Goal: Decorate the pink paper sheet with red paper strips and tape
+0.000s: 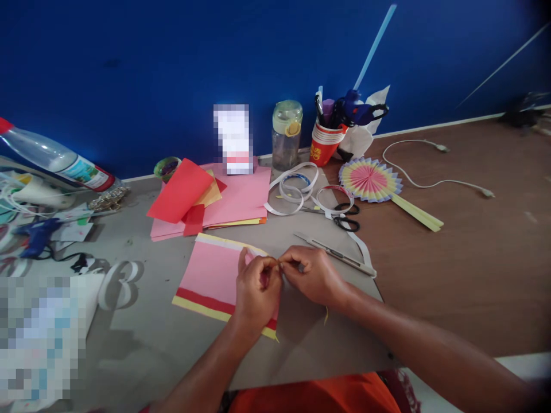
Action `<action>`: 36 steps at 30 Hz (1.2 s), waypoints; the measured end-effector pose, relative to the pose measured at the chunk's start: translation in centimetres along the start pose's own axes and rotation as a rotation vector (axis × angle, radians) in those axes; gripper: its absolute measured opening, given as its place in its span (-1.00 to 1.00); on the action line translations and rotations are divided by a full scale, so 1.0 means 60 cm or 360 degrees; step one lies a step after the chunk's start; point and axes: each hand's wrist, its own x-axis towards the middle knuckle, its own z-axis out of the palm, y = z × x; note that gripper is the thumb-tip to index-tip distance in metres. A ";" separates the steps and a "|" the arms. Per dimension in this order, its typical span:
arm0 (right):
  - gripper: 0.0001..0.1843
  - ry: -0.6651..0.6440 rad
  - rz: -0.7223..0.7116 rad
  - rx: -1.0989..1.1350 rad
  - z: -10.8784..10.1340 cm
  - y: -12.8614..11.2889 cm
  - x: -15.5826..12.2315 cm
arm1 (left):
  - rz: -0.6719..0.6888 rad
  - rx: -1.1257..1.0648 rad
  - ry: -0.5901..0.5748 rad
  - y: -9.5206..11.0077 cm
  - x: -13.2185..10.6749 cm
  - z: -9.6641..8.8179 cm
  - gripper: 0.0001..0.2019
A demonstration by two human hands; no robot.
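A pink paper sheet (pixel 210 269) with red and yellow bands along its near edge and a white and yellow band along its far edge lies on the grey mat. Over its right part is my left hand (pixel 258 287), fingers pinched at the sheet's far right corner. My right hand (pixel 312 275) pinches at the same spot, fingertips meeting those of the left. What sits between the right fingertips is too small to make out. Just beyond the right hand lies a craft knife (pixel 336 252). A thin yellow scrap (pixel 326 315) is below the right wrist.
Behind are stacked pink papers (pixel 241 198), a red sheet (pixel 185 189), tape rolls (pixel 297 186), black-handled scissors (pixel 346 221), a jar (pixel 286 137) and a cup of tools (pixel 326 140). A pleated paper fan (pixel 371 180) lies right; a glue gun (pixel 41 235) and bottle (pixel 60 158) are left.
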 end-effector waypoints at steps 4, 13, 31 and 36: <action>-0.82 0.0019 -0.0106 -0.0038 -0.002 0.001 -0.001 | -0.0018 0.0000 -0.0013 0.002 0.002 0.000 -0.87; -0.82 0.0003 -0.0088 -0.0035 0.001 0.003 -0.003 | 0.0071 0.0080 -0.0028 0.002 0.005 0.001 -0.84; -0.80 -0.0007 -0.0087 -0.0014 0.000 -0.001 -0.002 | 0.0019 0.0048 0.0016 0.000 0.004 0.001 -0.85; -0.81 0.0017 0.0003 0.0014 0.001 -0.006 -0.003 | 0.0085 0.0089 0.0033 0.005 0.008 0.001 -0.82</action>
